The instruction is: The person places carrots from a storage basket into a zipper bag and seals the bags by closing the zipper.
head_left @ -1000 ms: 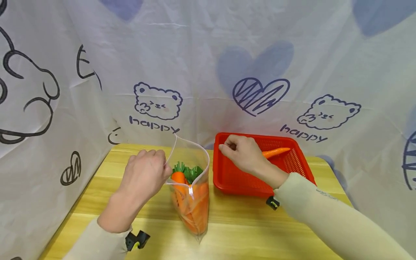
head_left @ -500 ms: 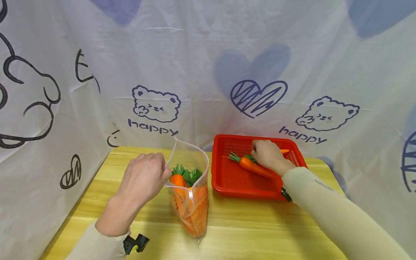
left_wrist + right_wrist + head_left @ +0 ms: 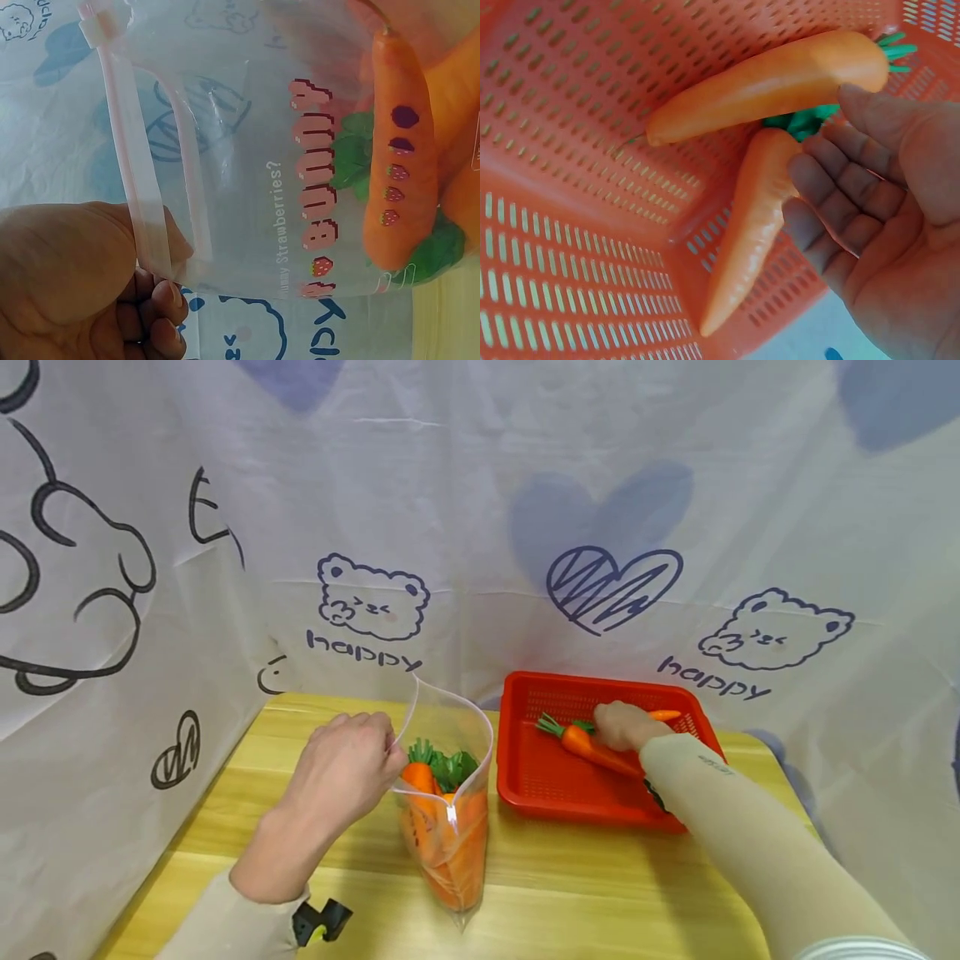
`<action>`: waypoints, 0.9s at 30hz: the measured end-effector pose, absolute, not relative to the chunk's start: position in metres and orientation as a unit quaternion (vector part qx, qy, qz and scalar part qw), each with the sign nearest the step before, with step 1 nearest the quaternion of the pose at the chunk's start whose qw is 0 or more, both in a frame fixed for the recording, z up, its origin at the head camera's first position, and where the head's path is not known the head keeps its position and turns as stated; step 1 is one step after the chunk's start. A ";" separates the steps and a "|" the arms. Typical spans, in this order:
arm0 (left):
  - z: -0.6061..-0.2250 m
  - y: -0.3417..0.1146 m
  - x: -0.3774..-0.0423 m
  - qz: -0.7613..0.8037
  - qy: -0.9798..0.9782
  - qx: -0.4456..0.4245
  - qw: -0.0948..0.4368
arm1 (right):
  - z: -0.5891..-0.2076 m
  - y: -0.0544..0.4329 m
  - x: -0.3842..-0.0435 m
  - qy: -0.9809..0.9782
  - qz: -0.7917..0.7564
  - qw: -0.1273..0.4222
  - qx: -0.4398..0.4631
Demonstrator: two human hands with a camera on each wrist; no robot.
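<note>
My left hand [image 3: 351, 768] pinches the edge of a clear zip bag [image 3: 232, 225] between thumb and fingers. The bag's mouth gapes; its slider [image 3: 452, 815] is at the front. Several orange carrots [image 3: 418, 778] with green tops fill the bag. Over the red basket [image 3: 517, 777], my right hand [image 3: 622, 725] reaches down among two carrots. In the right wrist view its fingers are loosely bent beside the leafy-topped carrot [image 3: 751, 217], the thumb tip at the top end of the other carrot [image 3: 772, 86]. Contact cannot be told for certain.
The basket has slotted walls and stands to the right of the bag on a wooden table [image 3: 540, 893]. A white printed cloth [image 3: 480, 527] hangs behind the table and along its left side.
My right hand has moved right and down into the basket, away from its left side, uncovering the green-topped carrot. My left hand keeps its pinch on the bag; the view has shifted slightly.
</note>
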State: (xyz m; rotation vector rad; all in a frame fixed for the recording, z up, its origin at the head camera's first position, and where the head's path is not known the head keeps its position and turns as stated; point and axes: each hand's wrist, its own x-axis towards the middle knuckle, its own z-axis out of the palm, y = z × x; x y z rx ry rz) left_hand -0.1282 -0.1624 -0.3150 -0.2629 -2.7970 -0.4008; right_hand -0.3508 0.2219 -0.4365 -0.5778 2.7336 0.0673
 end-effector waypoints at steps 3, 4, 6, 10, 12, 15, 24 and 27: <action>-0.315 -0.160 -0.128 -0.142 -0.975 -0.091 0.143 | -0.457 0.232 -0.365 0.961 0.017 0.188 -0.201; -0.315 -0.160 -0.128 -0.143 -0.975 -0.090 0.141 | -0.461 0.235 -0.368 0.960 0.017 0.193 -0.204; -0.315 -0.160 -0.127 -0.144 -0.975 -0.088 0.142 | -0.465 0.236 -0.370 0.958 0.010 0.199 -0.204; -0.316 -0.160 -0.127 -0.142 -0.975 -0.089 0.148 | -0.451 0.227 -0.356 0.953 0.027 0.216 -0.211; -0.317 -0.161 -0.127 -0.142 -0.974 -0.092 0.152 | -0.438 0.220 -0.342 0.948 0.032 0.235 -0.214; -0.316 -0.163 -0.127 -0.144 -0.974 -0.091 0.152 | -0.422 0.213 -0.324 0.940 0.033 0.261 -0.219; -0.315 -0.166 -0.127 -0.153 -0.974 -0.083 0.143 | -0.427 0.208 -0.311 0.932 0.055 0.240 -0.265; -0.316 -0.166 -0.127 -0.155 -0.974 -0.083 0.142 | -0.435 0.210 -0.312 0.934 0.045 0.231 -0.267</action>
